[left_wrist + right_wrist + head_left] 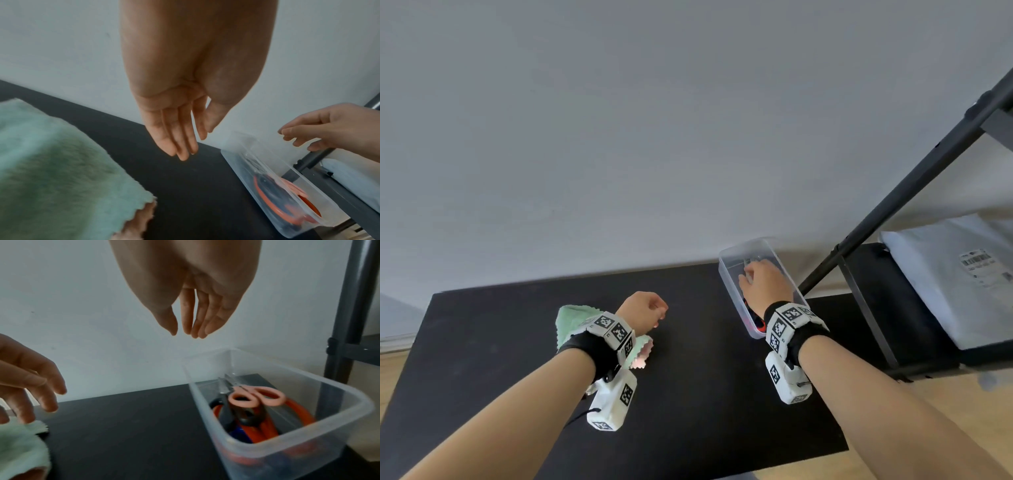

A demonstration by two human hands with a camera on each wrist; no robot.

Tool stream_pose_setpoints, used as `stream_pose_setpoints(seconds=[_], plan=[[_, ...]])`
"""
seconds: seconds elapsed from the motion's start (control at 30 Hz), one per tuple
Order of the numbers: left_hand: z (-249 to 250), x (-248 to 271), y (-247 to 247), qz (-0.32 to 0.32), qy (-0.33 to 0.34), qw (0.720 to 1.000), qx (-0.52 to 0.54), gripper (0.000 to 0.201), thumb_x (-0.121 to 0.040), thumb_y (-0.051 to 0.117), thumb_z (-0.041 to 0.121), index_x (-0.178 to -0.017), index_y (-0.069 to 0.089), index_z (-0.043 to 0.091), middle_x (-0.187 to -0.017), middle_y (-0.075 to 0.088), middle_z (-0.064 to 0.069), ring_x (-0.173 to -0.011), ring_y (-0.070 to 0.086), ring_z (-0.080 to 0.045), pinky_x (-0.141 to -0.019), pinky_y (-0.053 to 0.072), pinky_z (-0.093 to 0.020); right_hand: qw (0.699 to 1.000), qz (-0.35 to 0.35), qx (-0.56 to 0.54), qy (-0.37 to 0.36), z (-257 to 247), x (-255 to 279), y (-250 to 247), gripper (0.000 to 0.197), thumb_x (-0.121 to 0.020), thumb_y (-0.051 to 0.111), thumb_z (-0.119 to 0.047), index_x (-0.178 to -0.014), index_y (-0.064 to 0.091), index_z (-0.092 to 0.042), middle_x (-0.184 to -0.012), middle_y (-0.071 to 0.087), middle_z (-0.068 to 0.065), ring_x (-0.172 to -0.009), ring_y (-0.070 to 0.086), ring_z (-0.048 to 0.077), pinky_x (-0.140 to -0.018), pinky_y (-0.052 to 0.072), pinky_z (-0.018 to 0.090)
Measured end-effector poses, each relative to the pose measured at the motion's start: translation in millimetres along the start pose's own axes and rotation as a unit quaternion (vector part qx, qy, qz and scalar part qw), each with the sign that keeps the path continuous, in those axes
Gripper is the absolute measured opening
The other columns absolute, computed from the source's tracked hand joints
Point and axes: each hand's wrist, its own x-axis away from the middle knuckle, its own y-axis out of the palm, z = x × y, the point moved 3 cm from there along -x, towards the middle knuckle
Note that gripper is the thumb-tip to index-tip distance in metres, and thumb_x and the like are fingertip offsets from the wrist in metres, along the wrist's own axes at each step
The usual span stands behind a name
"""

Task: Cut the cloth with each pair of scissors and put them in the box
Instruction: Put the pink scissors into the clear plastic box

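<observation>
We logged scissors (257, 404) in the box (726, 284) at the desk (688, 428) back-right edge, cloth (571, 320) mid-left, right hand (765, 286) and left hand (642, 310) both relaxed, empty; lifting straight up would avoid snagging the rim.

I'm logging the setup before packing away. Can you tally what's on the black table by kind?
Clear box: 1
Cloth: 1 (green, with pink showing underneath)
Scissors in the box: at least 2, the pink-handled pair and the orange-handled pair; black and blue parts beneath cannot be separated
Total: at least 4
</observation>
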Motion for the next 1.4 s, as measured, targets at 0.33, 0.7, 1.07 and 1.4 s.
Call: stream_pose_setpoints(seconds=[0.33,0.7,1.07,1.4], plan=[[-107.3,66.2,-89.2,0.027,-0.012,0.999,0.013,0.013,-0.091,0.052,0.01,-0.091,0.065,0.01,-0.079,0.067,-0.001,-0.071,0.065,-0.019,-0.065,0.05,-0.025,0.998,-0.054,-0.016,-0.025,-121.4,75.7,72.5,0.024,-0.093,0.053,-0.027,-0.111,0.063,-0.015,-0.113,0.06,0.004,-0.099,0.061,0.022,-0.085,0.05,0.035],[-221.5,113.1,-111.6,0.026,-0.07,0.995,0.066,0.015,-0.091,0.049,0.009,-0.086,0.061,0.016,-0.078,0.066,0.002,-0.062,0.06,-0.013,-0.062,0.047,-0.024,0.986,-0.167,0.016,-0.001,-207.6,128.0,150.1,0.037,-0.081,0.065,-0.041,-0.104,0.064,-0.013,-0.103,0.064,0.001,-0.094,0.062,0.021,-0.083,0.049,0.034],[-258.2,104.4,-95.0,0.021,-0.125,0.981,0.15,0.017,-0.093,0.047,0.007,-0.089,0.061,0.013,-0.076,0.065,0.001,-0.062,0.058,-0.015,-0.062,0.048,-0.025,0.969,-0.183,0.138,0.096,-210.3,117.8,202.7,0.035,-0.09,0.058,-0.037,-0.066,0.049,-0.013,-0.083,0.068,0.006,-0.101,0.062,0.031,-0.098,0.042,0.048],[-232.8,81.6,-84.6,0.002,-0.127,0.982,0.137,0.016,-0.094,0.045,0.005,-0.091,0.059,0.011,-0.074,0.063,0.002,-0.061,0.056,-0.016,-0.058,0.045,-0.023,0.985,-0.048,-0.002,0.164,-181.3,76.6,143.9,0.024,-0.098,0.042,-0.024,-0.11,0.047,-0.004,-0.104,0.062,0.015,-0.092,0.06,0.033,-0.065,0.039,0.034]])
